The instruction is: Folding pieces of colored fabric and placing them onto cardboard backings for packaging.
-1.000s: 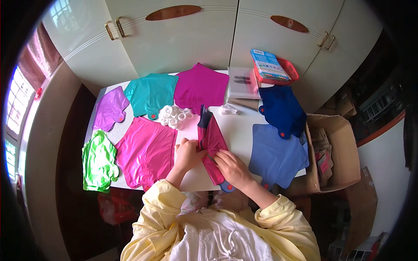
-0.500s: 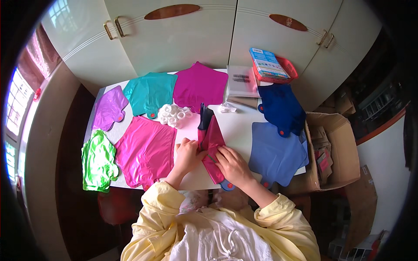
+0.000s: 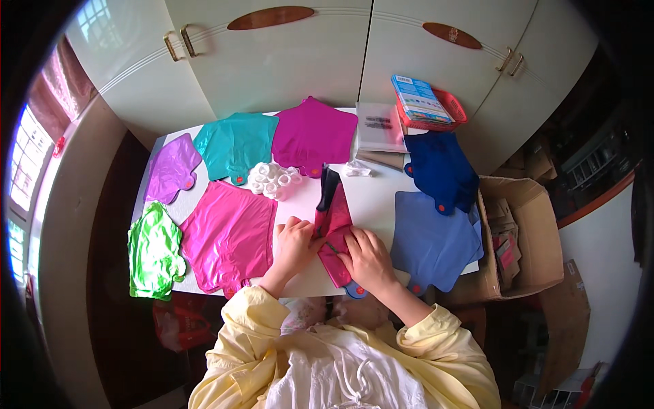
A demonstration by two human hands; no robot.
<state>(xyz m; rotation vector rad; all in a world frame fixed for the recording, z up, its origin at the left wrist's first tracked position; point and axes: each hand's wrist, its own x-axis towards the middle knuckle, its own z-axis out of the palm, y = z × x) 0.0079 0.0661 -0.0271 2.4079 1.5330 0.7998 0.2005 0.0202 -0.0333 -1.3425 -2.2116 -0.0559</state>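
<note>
A folded pink and dark blue piece (image 3: 334,218), looking like flat foil balloons laid together, is at the middle of the table's near side. Its dark end points away from me, and a blue tab with a red dot (image 3: 357,290) shows at the near end. My left hand (image 3: 294,247) pinches its left edge, fingers curled. My right hand (image 3: 370,256) grips it from the right, thumb and fingers on the fold. Beside my left hand lies a shiny pink foil balloon stack (image 3: 228,235); right of my right hand are blue ones (image 3: 434,238).
Flat green (image 3: 154,252), purple (image 3: 172,167), teal (image 3: 236,143), magenta (image 3: 313,136) and navy (image 3: 443,170) foil balloons ring the table. Small white rolls (image 3: 272,180) sit mid-table. A red basket (image 3: 449,109) with blue packets stands at the back. A cardboard box (image 3: 528,225) stands right.
The far end of the folded piece has swung slightly right and lower. Both hands keep their hold and have barely shifted.
</note>
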